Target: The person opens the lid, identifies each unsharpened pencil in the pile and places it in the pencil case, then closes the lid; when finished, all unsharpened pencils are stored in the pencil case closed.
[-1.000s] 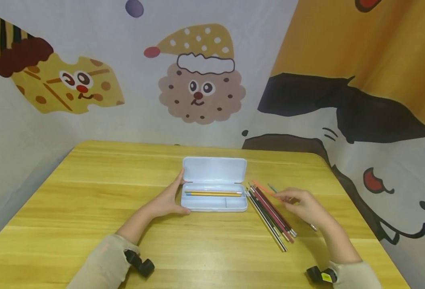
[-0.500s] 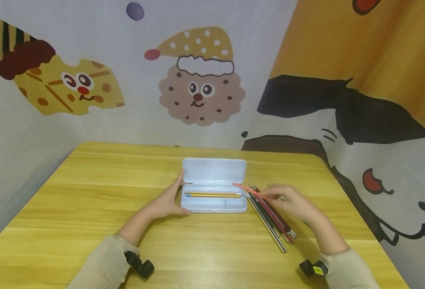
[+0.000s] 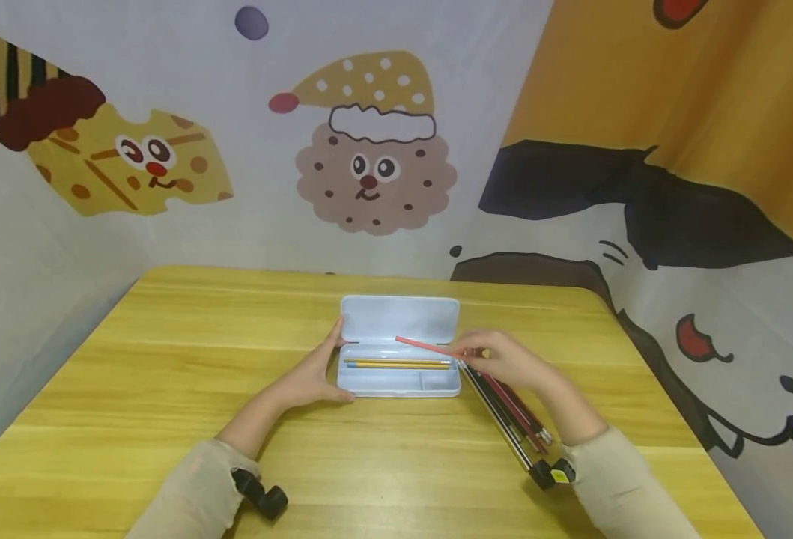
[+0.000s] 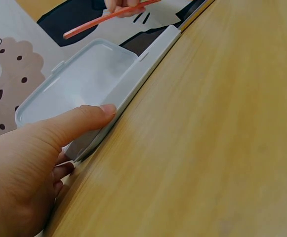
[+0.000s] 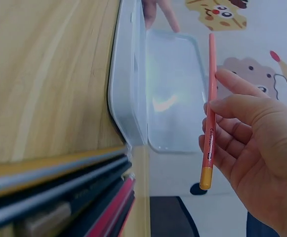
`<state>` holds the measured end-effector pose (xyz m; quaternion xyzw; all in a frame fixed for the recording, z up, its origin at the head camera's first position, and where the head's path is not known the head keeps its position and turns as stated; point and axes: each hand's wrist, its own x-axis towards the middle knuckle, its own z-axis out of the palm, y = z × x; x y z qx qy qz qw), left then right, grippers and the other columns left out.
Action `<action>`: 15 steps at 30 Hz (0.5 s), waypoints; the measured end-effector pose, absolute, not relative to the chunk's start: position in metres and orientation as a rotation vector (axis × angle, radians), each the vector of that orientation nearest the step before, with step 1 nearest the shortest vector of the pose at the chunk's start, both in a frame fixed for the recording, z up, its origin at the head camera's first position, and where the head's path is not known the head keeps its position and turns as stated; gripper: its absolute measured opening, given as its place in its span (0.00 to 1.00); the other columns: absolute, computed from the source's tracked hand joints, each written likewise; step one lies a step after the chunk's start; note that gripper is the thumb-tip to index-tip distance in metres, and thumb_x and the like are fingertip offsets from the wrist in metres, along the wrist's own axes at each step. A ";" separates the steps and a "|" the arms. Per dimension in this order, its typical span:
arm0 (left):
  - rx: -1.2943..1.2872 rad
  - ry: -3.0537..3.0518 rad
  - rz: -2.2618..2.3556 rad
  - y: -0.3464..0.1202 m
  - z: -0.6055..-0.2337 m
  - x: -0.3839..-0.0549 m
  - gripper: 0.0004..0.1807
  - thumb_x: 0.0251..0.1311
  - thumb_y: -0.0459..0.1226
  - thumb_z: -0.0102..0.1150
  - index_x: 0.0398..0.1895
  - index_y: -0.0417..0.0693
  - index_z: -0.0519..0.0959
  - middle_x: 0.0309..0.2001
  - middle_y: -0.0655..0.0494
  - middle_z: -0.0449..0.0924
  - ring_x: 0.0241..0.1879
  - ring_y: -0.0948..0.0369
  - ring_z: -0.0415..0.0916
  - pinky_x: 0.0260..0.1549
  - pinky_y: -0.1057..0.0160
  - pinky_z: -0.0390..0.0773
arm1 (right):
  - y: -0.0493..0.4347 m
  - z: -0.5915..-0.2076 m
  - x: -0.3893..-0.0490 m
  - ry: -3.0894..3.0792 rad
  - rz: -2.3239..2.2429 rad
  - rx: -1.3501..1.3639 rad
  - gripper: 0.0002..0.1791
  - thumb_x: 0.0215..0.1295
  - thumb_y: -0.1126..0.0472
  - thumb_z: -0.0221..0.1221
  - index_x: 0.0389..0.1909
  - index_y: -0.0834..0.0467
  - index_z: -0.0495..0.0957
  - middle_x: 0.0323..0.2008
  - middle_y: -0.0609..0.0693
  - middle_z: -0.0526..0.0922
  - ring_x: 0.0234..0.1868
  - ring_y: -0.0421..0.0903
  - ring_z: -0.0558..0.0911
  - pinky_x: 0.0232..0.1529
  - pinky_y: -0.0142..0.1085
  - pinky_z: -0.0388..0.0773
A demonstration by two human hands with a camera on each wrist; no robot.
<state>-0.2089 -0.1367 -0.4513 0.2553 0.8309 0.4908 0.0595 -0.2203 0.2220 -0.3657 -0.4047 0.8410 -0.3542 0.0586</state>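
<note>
A pale blue-white pencil case (image 3: 399, 393) lies with its lid (image 3: 399, 319) raised and leaning back. Inside it, two pencils (image 3: 396, 364), one yellow and one yellow with a blue end, lie lengthwise. My left hand (image 3: 310, 374) grips the case's left end, the thumb (image 4: 86, 117) on the front edge and the fingers round the back. Between thumb and fingers my right hand (image 3: 504, 361) pinches a coral-coloured pencil (image 5: 210, 123) with a yellow end. This pencil is held in the air over the case's right half, its far tip pointing left.
Several pencils (image 3: 507, 412), dark, maroon and striped, lie in a loose bundle on the wooden table (image 3: 383, 471) just right of the case, partly beneath my right hand. A printed cartoon curtain (image 3: 234, 247) hangs behind the table's far edge.
My right hand has moved left with the coral pencil, from beyond the bundle to over the case. My left hand stays on the case's left end.
</note>
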 end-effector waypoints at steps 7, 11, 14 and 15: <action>0.785 2.534 1.498 -0.138 -0.461 -0.214 0.76 0.36 0.40 0.81 0.76 0.54 0.27 0.66 0.42 0.58 0.70 0.48 0.46 0.67 0.46 0.41 | 0.203 -0.374 -0.238 2.489 -1.030 -1.272 0.18 0.63 0.77 0.56 0.51 0.62 0.81 0.42 0.57 0.82 0.39 0.46 0.77 0.38 0.36 0.78; 0.790 2.531 1.486 -0.139 -0.460 -0.214 0.76 0.36 0.43 0.81 0.76 0.56 0.26 0.66 0.44 0.59 0.70 0.50 0.46 0.68 0.47 0.42 | 0.192 -0.377 -0.244 2.504 -0.967 -1.344 0.17 0.62 0.76 0.57 0.50 0.61 0.82 0.41 0.57 0.82 0.39 0.44 0.77 0.38 0.36 0.78; 0.797 2.535 1.475 -0.139 -0.459 -0.214 0.76 0.36 0.42 0.81 0.75 0.56 0.26 0.66 0.44 0.59 0.70 0.51 0.47 0.68 0.49 0.42 | 0.186 -0.382 -0.250 2.499 -0.942 -1.406 0.17 0.61 0.77 0.57 0.49 0.62 0.82 0.41 0.57 0.82 0.40 0.45 0.78 0.40 0.37 0.78; 0.795 2.537 1.470 -0.139 -0.459 -0.215 0.76 0.36 0.42 0.81 0.75 0.56 0.26 0.66 0.44 0.59 0.70 0.51 0.47 0.68 0.49 0.42 | 0.184 -0.383 -0.251 2.494 -0.938 -1.411 0.17 0.61 0.77 0.57 0.49 0.62 0.82 0.41 0.56 0.82 0.41 0.46 0.78 0.41 0.37 0.78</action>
